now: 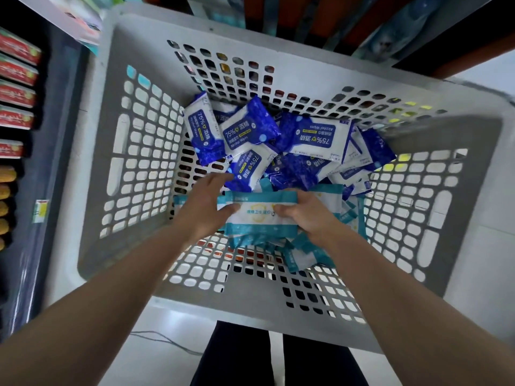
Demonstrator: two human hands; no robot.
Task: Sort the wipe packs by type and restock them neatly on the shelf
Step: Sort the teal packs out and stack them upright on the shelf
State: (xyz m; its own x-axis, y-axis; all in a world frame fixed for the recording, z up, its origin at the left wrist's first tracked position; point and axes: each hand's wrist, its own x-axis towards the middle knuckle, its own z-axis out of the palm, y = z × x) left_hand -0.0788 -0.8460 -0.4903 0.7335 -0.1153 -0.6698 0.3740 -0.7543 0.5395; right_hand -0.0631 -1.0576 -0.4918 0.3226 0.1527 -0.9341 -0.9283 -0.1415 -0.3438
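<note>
A big grey perforated basket (pixel 278 305) stands on the floor below me. Several dark blue alcohol wipe packs (pixel 245 132) lie heaped in its far half. Several teal and white wipe packs (pixel 303 257) lie in the near half. Both hands hold one teal and white pack (pixel 257 218) just above that pile. My left hand (pixel 203 207) grips its left end, thumb on the top face. My right hand (pixel 309 213) grips its right end, fingers curled over the upper edge.
A dark shelf unit (pixel 33 176) with red packs (pixel 16 71) and yellow goods runs along the left. More shelves with blue and orange goods (pixel 390 32) rise beyond the basket's far wall. Pale floor and my dark trousers (pixel 278 358) lie near me.
</note>
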